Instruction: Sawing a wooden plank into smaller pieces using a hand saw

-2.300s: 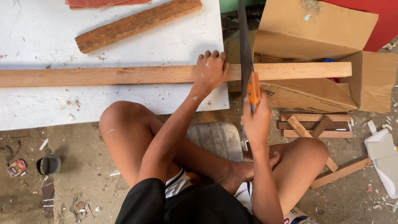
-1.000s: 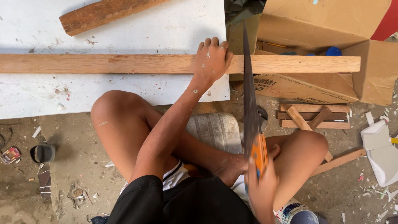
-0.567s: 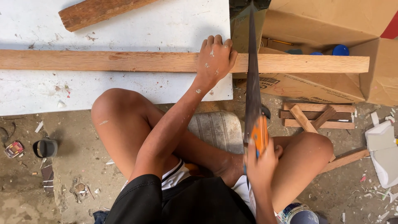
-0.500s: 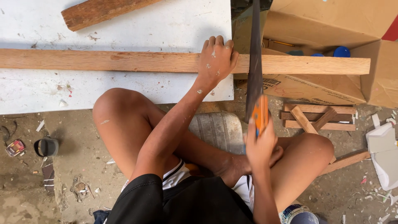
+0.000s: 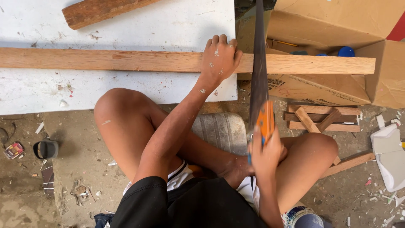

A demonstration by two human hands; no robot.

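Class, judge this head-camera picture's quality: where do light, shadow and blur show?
Head view: even daylight, no glare; the plank casts a soft shadow on the white board; the saw blade looks slightly blurred; left hand and right hand are sharp.

1. Under me is a rough concrete floor (image 5: pixel 71 169), dusty and strewn with chips, scraps and white flecks.
2. In front of me lies a white board (image 5: pixel 126 25), scuffed and stained; a dark wood block (image 5: pixel 101 10) rests on its far side.
3. To my right stand open cardboard boxes (image 5: pixel 337 17), with something blue (image 5: pixel 346 51) showing inside one.
4. Below the boxes, short wood offcuts (image 5: pixel 322 120) lie crossed on the floor.
5. A small dark cup-like thing (image 5: pixel 45 148) sits on the floor to my left, near a little colourful scrap (image 5: pixel 13 150).
6. White broken pieces (image 5: pixel 388 156) lie at the far right.
7. Even daylight, soft shadows.
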